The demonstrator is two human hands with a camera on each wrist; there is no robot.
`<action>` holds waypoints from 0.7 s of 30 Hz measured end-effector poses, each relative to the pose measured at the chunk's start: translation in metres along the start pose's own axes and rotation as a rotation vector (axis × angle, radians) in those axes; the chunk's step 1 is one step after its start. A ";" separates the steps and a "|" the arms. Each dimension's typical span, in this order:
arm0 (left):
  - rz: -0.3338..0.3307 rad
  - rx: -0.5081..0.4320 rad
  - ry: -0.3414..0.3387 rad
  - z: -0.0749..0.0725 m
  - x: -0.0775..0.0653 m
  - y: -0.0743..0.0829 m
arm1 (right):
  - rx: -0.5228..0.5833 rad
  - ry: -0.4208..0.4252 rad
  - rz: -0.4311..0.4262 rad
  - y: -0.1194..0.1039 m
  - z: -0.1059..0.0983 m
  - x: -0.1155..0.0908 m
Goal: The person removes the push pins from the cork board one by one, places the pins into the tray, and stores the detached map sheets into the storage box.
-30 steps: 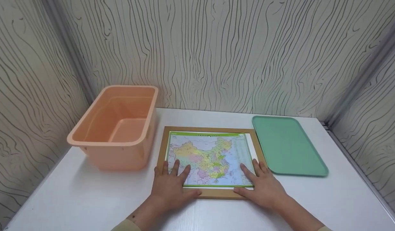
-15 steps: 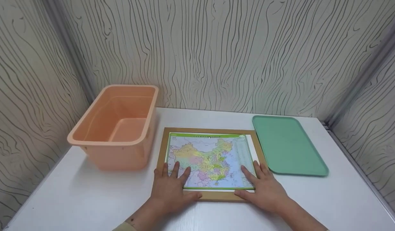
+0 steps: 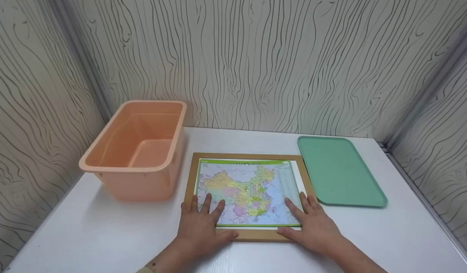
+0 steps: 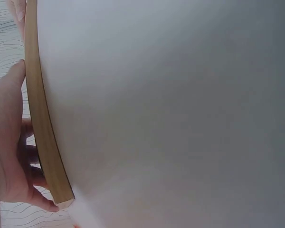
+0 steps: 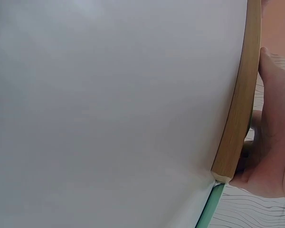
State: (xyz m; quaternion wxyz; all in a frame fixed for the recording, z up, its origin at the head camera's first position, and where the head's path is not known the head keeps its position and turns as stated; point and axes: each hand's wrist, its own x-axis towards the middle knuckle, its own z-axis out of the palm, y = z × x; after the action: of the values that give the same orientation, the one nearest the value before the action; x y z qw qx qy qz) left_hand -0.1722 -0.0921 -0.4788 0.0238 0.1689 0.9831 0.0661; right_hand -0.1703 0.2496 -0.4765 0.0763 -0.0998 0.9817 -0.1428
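A wooden-framed board (image 3: pixel 256 235) lies flat on the white table in the head view. Inside its frame is a green-edged map of China (image 3: pixel 241 189). My left hand (image 3: pixel 197 227) rests on the lower left corner, fingers spread over frame and map, thumb on the front border. At the lower right corner, my right hand (image 3: pixel 315 227) rests likewise with fingers spread. In the left wrist view, the left hand (image 4: pixel 4 147) lies along the wooden front edge (image 4: pixel 42 109). The right hand (image 5: pixel 275 137) touches the frame edge (image 5: pixel 240 109) in the right wrist view.
To the left stands a deep peach plastic bin (image 3: pixel 138 182), with nothing seen inside. A flat green tray (image 3: pixel 339 170) lies close by the board's right side. Wood-patterned walls (image 3: pixel 241 68) enclose the white table (image 3: pixel 89 235) at the back and sides.
The framed map board has slid slightly toward me, and both hands have moved a little with it, still spread on its corners. The bin and tray have stayed put.
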 end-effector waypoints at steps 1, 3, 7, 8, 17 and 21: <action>-0.001 -0.002 -0.003 0.000 0.000 0.000 | 0.001 -0.001 0.000 0.000 0.000 0.000; -0.004 -0.001 -0.007 -0.001 0.000 0.000 | 0.001 -0.001 0.000 -0.001 -0.001 -0.001; -0.007 0.000 -0.011 -0.002 0.000 0.000 | 0.007 0.000 -0.001 -0.002 -0.002 -0.001; -0.004 0.002 -0.010 -0.001 0.000 0.000 | 0.008 0.000 0.001 -0.002 -0.003 -0.001; 0.054 0.059 0.075 -0.008 0.010 -0.001 | 0.012 -0.024 0.014 -0.002 -0.002 -0.001; 0.065 0.088 0.101 -0.017 0.026 0.004 | 0.013 -0.022 0.016 -0.003 -0.003 -0.001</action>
State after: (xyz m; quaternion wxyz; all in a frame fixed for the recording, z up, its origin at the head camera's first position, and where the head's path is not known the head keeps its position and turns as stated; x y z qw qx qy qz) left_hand -0.1969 -0.0820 -0.4622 -0.0356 0.1981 0.9790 0.0321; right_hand -0.1699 0.2480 -0.4724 0.0889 -0.0927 0.9807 -0.1476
